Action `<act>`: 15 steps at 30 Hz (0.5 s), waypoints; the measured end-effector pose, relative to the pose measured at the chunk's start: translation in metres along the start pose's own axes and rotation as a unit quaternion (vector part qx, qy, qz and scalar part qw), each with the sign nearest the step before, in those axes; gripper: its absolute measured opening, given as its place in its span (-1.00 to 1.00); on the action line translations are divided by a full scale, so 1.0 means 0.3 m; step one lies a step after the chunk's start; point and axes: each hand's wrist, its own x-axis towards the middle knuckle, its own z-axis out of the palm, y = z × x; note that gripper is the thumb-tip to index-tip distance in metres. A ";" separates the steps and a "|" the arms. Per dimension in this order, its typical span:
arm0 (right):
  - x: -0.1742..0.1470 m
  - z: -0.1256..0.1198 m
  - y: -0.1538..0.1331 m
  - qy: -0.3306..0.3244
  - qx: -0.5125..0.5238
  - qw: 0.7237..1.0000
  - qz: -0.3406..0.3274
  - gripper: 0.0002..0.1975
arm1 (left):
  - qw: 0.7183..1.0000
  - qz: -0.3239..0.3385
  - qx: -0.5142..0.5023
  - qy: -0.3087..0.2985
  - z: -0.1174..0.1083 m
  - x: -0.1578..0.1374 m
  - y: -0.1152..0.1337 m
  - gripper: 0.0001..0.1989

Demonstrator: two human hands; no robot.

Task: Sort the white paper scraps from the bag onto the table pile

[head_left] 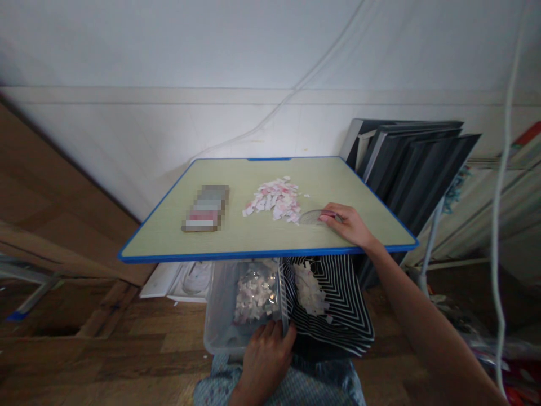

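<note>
The right hand (349,224) pinches a thin, see-through greyish piece (310,216), whose exact kind I cannot tell, between thumb and fingers. This piece is above the right half of the bench (236,239), just beside the pile of paper slips (276,198). Its long axis runs roughly sideways, and the free end points left, to the slips. The step in hand seems to be working at the pile's near right edge; such a move calls for a low, gentle stroke. The left hand (268,351) is bent at the near rim of the clear plastic bin (218,318); whether it grips, I cannot tell.
</note>
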 end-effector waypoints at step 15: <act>0.000 -0.004 -0.007 -0.031 0.010 0.998 0.054 -0.70 | 1.000 -0.006 0.001 -0.022 -0.006 0.000 0.001 -0.57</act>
